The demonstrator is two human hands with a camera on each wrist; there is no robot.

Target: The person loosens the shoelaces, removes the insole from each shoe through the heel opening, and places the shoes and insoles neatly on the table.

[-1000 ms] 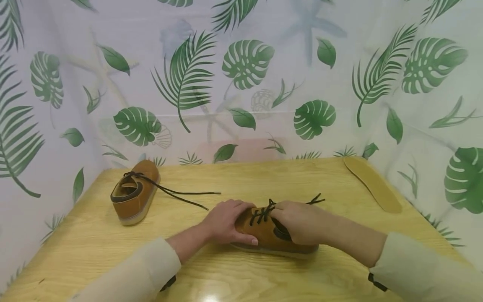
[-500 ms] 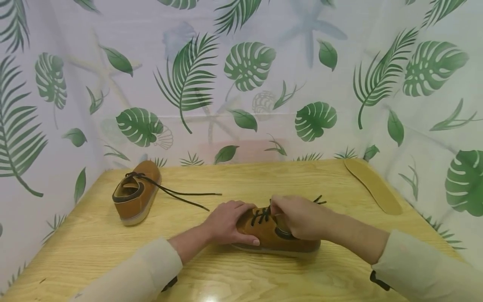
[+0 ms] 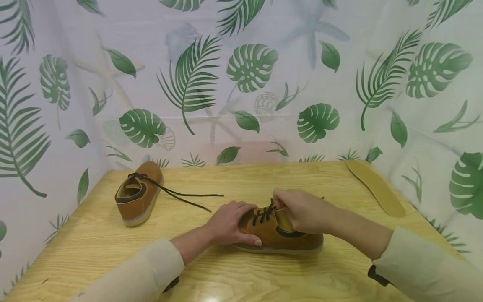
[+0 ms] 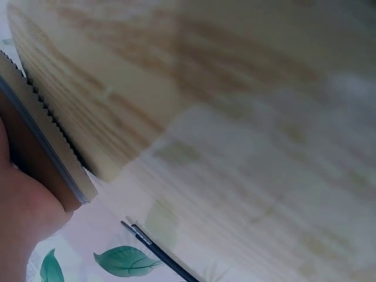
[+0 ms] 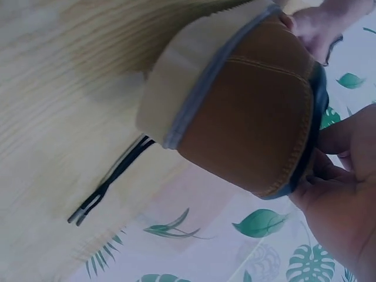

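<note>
A brown leather shoe (image 3: pixel 271 237) with black laces lies on the wooden table, its toe pointing left. My left hand (image 3: pixel 228 224) grips the toe, with the thumb along the near side just above the sole. Over the shoe's opening, my right hand (image 3: pixel 302 212) pinches the top of the tan tongue (image 3: pixel 284 219) with curled fingers, just behind the laces (image 3: pixel 264 214). The fingertips are partly hidden. In the right wrist view, the shoe's heel (image 5: pixel 252 111) faces the camera and my right hand (image 5: pixel 341 182) is at the dark padded collar (image 5: pixel 314 129).
A matching brown shoe (image 3: pixel 137 201) stands at the back left, its loose black laces (image 3: pixel 185 195) trailing right across the table (image 3: pixel 241 277). A tan insole (image 3: pixel 375 188) lies at the back right. Leaf-patterned cloth (image 3: pixel 241 84) encloses the table's back and sides.
My right hand has risen slightly from the shoe's opening, and more of the tan tongue now shows beneath it. My left hand keeps its grip on the toe.
</note>
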